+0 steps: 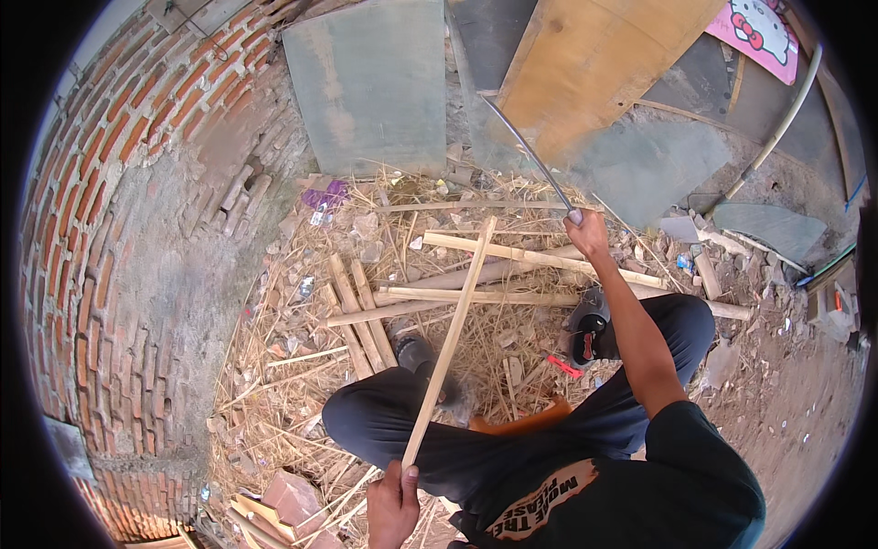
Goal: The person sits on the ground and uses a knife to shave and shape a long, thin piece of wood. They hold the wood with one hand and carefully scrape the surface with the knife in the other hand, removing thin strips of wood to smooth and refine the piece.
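In my left hand [393, 505], closed round its lower end, is a long pale bamboo strip [450, 343], which slants up and away across my left leg. My right hand [588, 231] is raised at the far right of the work area, gripping the handle of a machete [526, 146]. Its long, narrow, slightly curved blade points up and to the left, apart from the strip. Below and beyond the held strip, several more bamboo strips [512, 252] and rounder poles [485, 274] lie crosswise on the ground between my feet.
A brick wall [128, 274] rises on the left. Grey boards [366, 91] and a tan board [594, 64] lean at the back. Straw, shavings and rubble cover the ground [274, 366]. A shorter stack of strips [358, 316] lies near my left foot. A red object [564, 367] lies by my right foot.
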`<state>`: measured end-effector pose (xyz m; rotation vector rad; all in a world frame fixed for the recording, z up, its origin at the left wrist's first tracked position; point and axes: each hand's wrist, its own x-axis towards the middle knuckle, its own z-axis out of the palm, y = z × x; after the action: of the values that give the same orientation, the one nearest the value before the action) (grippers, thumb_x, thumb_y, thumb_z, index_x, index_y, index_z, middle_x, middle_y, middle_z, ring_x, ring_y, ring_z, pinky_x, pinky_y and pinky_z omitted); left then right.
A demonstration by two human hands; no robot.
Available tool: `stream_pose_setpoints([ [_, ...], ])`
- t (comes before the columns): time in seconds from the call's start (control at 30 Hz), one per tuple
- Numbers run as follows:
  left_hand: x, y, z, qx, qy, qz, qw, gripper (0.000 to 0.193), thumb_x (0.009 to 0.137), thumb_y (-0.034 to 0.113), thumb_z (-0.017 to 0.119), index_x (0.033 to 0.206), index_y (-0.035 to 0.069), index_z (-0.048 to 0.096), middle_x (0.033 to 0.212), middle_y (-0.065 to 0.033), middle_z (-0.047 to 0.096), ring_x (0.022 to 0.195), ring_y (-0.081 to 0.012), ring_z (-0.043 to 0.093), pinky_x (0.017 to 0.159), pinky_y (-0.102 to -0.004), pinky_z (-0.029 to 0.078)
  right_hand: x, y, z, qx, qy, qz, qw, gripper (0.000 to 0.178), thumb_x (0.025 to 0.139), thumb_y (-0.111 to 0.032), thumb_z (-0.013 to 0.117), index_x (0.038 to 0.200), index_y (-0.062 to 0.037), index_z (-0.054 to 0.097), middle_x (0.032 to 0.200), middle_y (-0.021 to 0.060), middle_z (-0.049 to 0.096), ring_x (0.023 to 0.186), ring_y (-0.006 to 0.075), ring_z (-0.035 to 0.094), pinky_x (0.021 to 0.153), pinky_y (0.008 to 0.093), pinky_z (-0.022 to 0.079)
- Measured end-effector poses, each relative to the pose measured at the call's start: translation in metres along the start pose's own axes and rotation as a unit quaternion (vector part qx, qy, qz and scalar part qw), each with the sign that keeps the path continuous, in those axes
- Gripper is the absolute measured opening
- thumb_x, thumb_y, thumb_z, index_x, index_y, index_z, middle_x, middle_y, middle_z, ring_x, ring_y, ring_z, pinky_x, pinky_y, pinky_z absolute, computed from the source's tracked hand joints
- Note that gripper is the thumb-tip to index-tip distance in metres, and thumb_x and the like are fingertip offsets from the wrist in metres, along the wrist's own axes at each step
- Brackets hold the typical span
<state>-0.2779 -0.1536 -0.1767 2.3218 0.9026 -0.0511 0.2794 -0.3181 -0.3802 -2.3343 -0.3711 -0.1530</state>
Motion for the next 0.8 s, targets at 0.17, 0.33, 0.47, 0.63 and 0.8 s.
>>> stream_pose_setpoints([
  [0.17, 0.034, -0.032, 0.013, -0.203, -0.033, -0.095, 0.974, 0.038, 0.114, 0.034, 0.046, 0.103, 0.001, 0.062, 0.059, -0.0023, 0.046, 0.053, -0.0123, 0.042, 0.051, -0.0347, 0.033, -0.046, 0.001, 0.012, 0.092, 0.008, 0.027, 0.995, 0.028, 0.082, -0.024, 0.072, 0.08, 0.0042, 0.071, 0.071, 0.0268, 0.067, 0.07, 0.0441, 0.068, 0.068, 0.0488, 0.053],
  [0.33, 0.066, -0.004, 0.029, -0.377, -0.081, -0.095, 0.918, 0.037, 0.117, 0.031, 0.038, 0.102, 0.003, 0.057, 0.066, 0.0053, 0.04, 0.057, -0.0037, 0.031, 0.049, -0.0247, 0.027, -0.106, -0.062, 0.02, 0.159, -0.016, -0.033, 0.987, 0.022, 0.081, -0.019, 0.073, 0.082, 0.0022, 0.069, 0.064, 0.0187, 0.062, 0.056, 0.0308, 0.06, 0.062, 0.0424, 0.051],
  [0.47, 0.089, 0.019, 0.047, -0.379, -0.108, -0.043, 0.918, 0.04, 0.117, 0.036, 0.037, 0.103, 0.005, 0.058, 0.066, 0.007, 0.036, 0.056, -0.0028, 0.029, 0.049, -0.0237, 0.025, -0.143, -0.107, 0.002, 0.162, -0.109, -0.12, 0.973, 0.027, 0.077, -0.023, 0.075, 0.096, -0.0046, 0.077, 0.078, 0.0211, 0.071, 0.072, 0.0394, 0.072, 0.067, 0.0464, 0.057],
  [0.63, 0.098, 0.028, 0.055, -0.337, -0.128, -0.002, 0.933, 0.038, 0.117, 0.029, 0.037, 0.111, 0.002, 0.064, 0.065, 0.0037, 0.041, 0.058, -0.0061, 0.036, 0.054, -0.0281, 0.033, -0.149, -0.134, -0.014, 0.057, -0.133, -0.247, 0.958, 0.034, 0.067, -0.022, 0.078, 0.1, -0.0103, 0.077, 0.079, 0.0145, 0.075, 0.07, 0.0332, 0.073, 0.066, 0.044, 0.06],
  [0.8, 0.096, 0.046, 0.059, -0.222, -0.055, 0.039, 0.973, 0.034, 0.116, 0.027, 0.041, 0.106, 0.002, 0.062, 0.061, -0.0096, 0.049, 0.054, -0.0218, 0.049, 0.057, -0.0393, 0.04, -0.149, -0.145, -0.022, 0.023, -0.15, -0.282, 0.947, 0.038, 0.064, -0.024, 0.078, 0.1, -0.0118, 0.077, 0.078, 0.011, 0.075, 0.068, 0.03, 0.073, 0.065, 0.0429, 0.059],
])
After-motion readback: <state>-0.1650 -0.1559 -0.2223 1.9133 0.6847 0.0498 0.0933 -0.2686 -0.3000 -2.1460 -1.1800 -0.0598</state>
